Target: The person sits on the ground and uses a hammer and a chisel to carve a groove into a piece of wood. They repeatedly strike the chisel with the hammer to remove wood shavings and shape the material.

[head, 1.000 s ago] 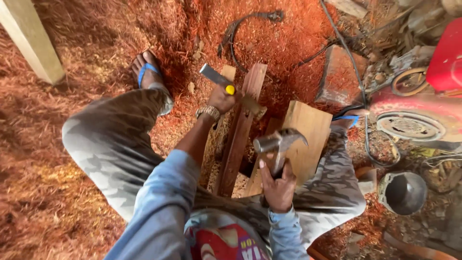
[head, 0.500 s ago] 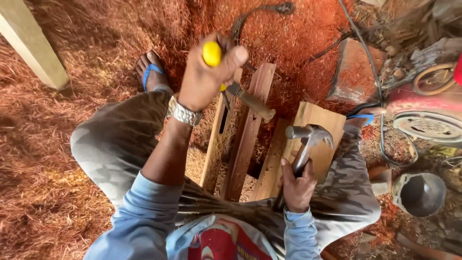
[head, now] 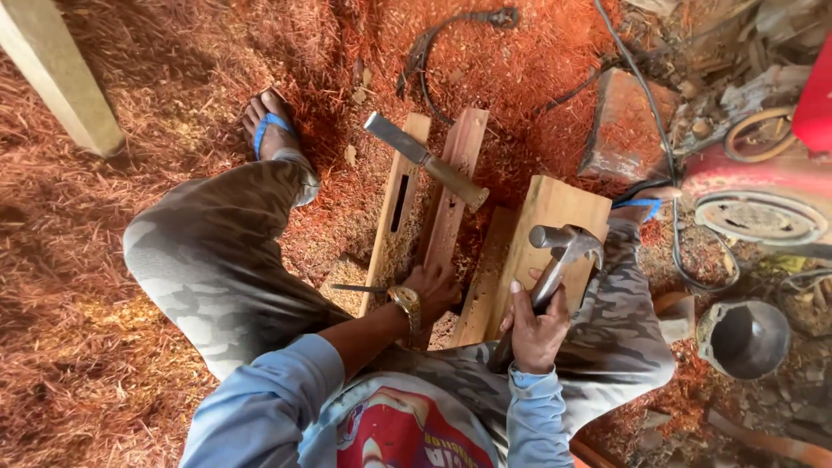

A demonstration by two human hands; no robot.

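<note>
Currently right hand (head: 536,328) grips claw hammer (head: 562,251) upright over pale wood block (head: 555,208). Left hand (head: 432,290) rests on mortised plank (head: 397,208), grip unclear; chisel (head: 425,161) lies across 2 planks.

A single view — worn on the person's head, facing almost straight down over chest and bent knees onto the sawdust floor (head: 104,329). It sits close: both hands and the wooden planks (head: 451,199) fill the middle — clutter crowds the right edge
</note>
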